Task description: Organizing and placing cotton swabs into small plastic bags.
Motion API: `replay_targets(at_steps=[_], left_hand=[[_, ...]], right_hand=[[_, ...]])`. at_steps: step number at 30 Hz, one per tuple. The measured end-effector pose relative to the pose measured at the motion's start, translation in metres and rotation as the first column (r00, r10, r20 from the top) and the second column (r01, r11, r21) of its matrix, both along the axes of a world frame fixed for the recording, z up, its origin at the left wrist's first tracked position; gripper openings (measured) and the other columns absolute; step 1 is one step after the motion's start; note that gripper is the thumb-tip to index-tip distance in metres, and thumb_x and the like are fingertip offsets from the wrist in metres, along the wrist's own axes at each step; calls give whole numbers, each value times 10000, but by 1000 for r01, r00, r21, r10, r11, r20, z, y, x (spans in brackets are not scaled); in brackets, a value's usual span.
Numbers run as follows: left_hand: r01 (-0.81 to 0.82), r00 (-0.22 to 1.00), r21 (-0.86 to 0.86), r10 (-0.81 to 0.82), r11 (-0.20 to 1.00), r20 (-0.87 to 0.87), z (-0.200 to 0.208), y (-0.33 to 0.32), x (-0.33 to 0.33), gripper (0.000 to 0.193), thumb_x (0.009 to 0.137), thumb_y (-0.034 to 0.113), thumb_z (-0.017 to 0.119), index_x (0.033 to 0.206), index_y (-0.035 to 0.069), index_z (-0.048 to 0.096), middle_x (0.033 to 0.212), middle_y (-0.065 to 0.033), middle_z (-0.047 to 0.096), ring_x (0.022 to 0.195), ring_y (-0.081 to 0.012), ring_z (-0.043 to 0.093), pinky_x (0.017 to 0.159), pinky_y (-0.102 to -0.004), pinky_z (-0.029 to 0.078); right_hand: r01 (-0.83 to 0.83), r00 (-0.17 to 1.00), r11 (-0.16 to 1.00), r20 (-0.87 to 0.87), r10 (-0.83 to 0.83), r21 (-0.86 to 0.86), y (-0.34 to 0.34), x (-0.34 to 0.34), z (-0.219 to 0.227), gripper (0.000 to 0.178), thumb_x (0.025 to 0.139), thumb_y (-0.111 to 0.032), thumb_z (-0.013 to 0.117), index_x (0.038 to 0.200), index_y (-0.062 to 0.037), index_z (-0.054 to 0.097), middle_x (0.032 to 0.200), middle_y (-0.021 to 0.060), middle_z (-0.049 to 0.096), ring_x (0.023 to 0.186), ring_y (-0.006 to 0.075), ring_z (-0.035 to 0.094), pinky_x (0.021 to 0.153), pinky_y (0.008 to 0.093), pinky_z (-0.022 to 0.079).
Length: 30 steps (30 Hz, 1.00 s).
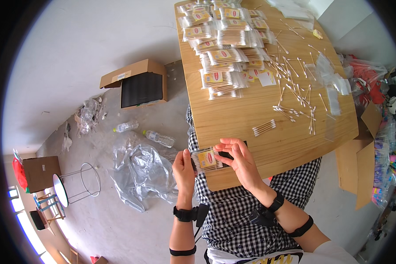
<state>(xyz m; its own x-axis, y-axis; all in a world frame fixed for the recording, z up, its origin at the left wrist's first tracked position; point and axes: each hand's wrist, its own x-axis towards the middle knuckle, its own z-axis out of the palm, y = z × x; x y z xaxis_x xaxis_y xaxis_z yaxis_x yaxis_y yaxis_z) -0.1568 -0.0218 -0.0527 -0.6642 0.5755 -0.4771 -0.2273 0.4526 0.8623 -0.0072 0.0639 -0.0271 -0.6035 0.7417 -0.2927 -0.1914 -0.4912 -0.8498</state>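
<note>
Over the near left edge of the wooden table, my left hand grips the left end of a clear packet of cotton swabs with a yellow label. My right hand pinches the packet's right end, thumb and forefinger close together. Beneath that hand a dark flat object partly shows; its kind is hidden. A small bundle of loose cotton swabs lies on the tabletop just beyond my right hand.
Stacked swab packets cover the table's far left. Scattered cotton swabs and clear plastic bags lie toward the right. On the floor at left are plastic bottles, a crumpled plastic sheet and a cardboard box. Another open carton stands at right.
</note>
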Motion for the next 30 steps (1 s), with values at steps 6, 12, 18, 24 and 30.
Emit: replay_targets(at_steps=[6,12,18,24,30], left_hand=[[23,932,27,-12,999,-363,-13,0,7,404,1038,255,526,745,-16,461,613,-25,382,606,-106,309,526,-306,304],[19,920,63,8,998,-392,-17,-2,7,381,1042,248,520,759,-5,492,613,-5,404,583,-81,333,500,-285,308],[73,994,78,-66,994,-83,-1,-6,4,250,892,203,747,907,14,585,681,29,555,549,-22,456,461,-201,375],[145,989,63,-142,987,-44,7,-9,-2,342,797,135,824,991,-7,581,762,-15,634,594,-43,549,509,-195,456],[188,982,67,-187,980,-23,9,-6,-3,388,788,117,824,1043,-19,566,780,-22,644,603,-51,568,512,-195,466]], right_hand=[[-3,999,1000,-33,2,-20,0,-2,-1,502,1053,-427,403,1294,9,459,1206,145,553,1223,215,537,1070,419,459],[-9,1000,1000,-5,9,18,-4,-6,2,508,1052,-437,400,1295,4,463,1204,147,560,1220,215,541,1066,420,460],[16,1000,999,-1,-16,30,-1,-1,1,513,1056,-435,385,1294,11,469,1217,159,566,1222,219,542,1085,415,438],[215,976,968,-59,-209,132,-8,-7,-12,543,1051,-456,379,1351,-6,424,1376,172,493,1370,261,420,1178,438,286],[157,987,967,-63,-147,201,-24,-20,-24,627,1044,-474,383,1450,-2,312,1528,193,324,1469,265,250,1222,414,168]])
